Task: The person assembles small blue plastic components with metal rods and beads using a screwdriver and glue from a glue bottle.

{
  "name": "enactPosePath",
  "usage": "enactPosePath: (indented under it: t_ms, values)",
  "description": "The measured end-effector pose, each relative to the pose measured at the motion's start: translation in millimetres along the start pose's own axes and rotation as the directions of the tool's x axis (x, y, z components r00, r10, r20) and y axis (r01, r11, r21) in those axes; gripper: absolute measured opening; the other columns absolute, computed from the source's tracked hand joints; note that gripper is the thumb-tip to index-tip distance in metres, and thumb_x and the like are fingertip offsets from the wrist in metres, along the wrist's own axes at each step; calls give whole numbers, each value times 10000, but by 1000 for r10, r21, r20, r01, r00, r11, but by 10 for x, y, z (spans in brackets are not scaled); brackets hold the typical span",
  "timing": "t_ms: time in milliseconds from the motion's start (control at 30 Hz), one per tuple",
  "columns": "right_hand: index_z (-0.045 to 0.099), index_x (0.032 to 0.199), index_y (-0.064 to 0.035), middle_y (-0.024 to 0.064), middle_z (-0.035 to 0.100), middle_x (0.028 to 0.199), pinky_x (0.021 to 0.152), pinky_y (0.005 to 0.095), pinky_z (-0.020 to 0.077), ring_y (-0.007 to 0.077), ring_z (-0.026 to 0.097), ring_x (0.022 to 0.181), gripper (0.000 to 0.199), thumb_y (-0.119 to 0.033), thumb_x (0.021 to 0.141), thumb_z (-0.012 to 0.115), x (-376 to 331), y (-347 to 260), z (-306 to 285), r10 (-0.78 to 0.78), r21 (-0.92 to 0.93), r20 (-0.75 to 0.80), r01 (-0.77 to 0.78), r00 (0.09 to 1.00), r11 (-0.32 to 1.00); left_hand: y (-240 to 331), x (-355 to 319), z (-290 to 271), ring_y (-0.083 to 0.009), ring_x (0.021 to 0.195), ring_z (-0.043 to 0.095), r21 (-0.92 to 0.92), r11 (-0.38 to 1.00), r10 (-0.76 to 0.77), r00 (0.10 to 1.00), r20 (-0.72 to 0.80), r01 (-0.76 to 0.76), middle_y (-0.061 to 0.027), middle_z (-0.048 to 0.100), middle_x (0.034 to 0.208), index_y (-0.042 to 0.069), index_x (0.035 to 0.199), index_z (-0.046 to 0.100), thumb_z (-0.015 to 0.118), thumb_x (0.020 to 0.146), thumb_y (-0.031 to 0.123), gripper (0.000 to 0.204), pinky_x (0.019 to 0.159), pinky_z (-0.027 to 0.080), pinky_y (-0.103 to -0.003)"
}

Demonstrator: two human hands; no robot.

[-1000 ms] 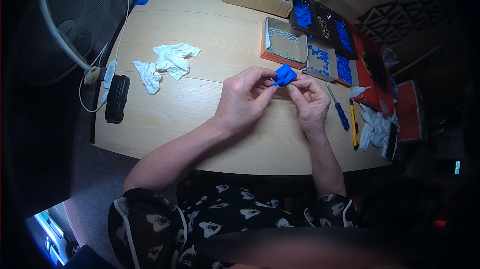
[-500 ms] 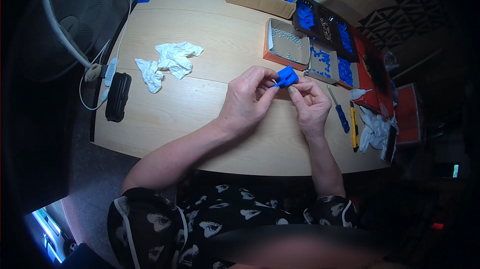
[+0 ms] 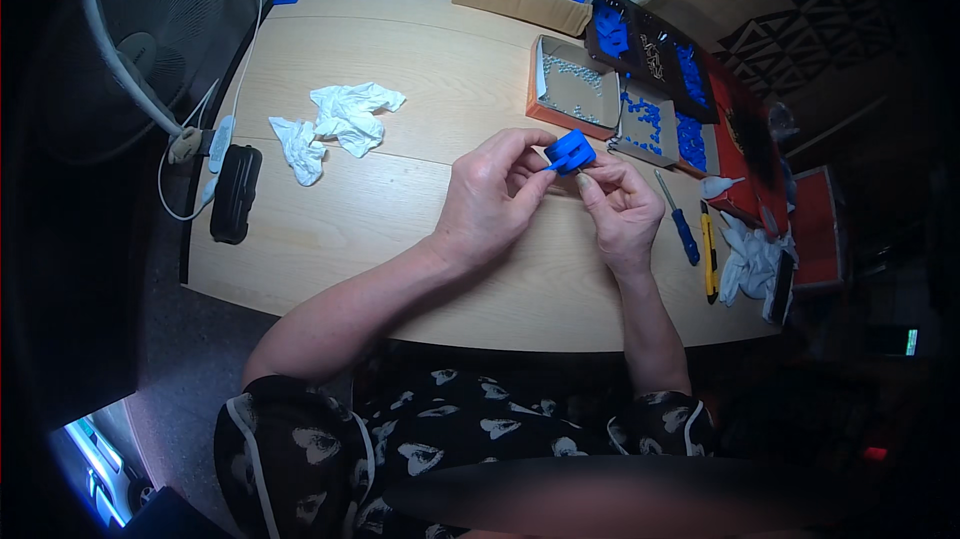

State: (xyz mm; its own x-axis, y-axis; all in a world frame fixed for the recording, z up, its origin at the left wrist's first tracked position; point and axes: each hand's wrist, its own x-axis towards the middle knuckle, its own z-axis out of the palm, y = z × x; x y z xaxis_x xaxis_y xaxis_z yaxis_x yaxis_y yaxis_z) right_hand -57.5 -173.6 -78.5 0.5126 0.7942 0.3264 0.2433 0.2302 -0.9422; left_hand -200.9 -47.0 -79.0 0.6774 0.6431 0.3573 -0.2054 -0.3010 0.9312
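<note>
A small blue plastic part [image 3: 571, 152] is held up over the table between my two hands. My left hand [image 3: 492, 191] pinches its left end with thumb and fingers. The fingers of my right hand [image 3: 622, 209] are closed at its right lower side, thumb and index pressed together there; any smaller piece between them is too small to make out. Just beyond the hands lie an orange-sided box [image 3: 574, 127] of small silvery pieces and a shallow tray [image 3: 650, 151] of tiny blue parts.
Right of my right hand lie a blue-handled screwdriver [image 3: 684, 237], a yellow cutter [image 3: 709, 257] and white gloves [image 3: 752, 261]. White crumpled cloths [image 3: 350, 117], a black case [image 3: 237, 195] and a fan [image 3: 165, 49] are at the left. A carton [image 3: 520, 5] of blue parts stands at the back.
The blue part has turned a little in my fingers and shows a more rounded side. Both hands keep their hold in nearly the same place.
</note>
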Motion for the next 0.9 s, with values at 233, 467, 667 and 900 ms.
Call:
enactPosePath:
  t_ms: [233,467,667,900]
  values:
    - [602,1010,65,206,613,1248,946,288,515,169,625,1088,105,113,916,596,44,16,-68,-48,6,42,48,998,999,69,-4,-2,-178,919,704,105,985,136,991,19,-137,-112,673,1040,17,1205,617,702,843,-50,378,787,602,-307]
    - [606,999,60,208,615,1245,942,294,518,177,620,1094,86,81,917,621,60,5,-135,-86,-17,93,88,992,996,38,-7,-11,-178,936,705,3,995,101,995,4,-101,-117,675,1062,18,1191,633,719,833,-43,373,810,601,-301]
    - [604,1002,64,220,606,1252,945,301,518,185,618,1099,82,77,921,616,50,8,-112,-98,-34,114,102,989,994,34,-15,-18,-174,921,700,-6,996,92,996,1,-92,-107,671,1027,20,1187,648,727,828,-37,372,798,598,-292]
    - [597,1013,65,225,599,1254,971,323,511,202,619,1111,95,91,922,600,36,-39,-85,-77,-59,150,87,986,995,49,4,-29,-151,865,672,55,994,89,996,24,-90,-83,635,945,39,1227,650,720,832,-42,409,758,584,-275]
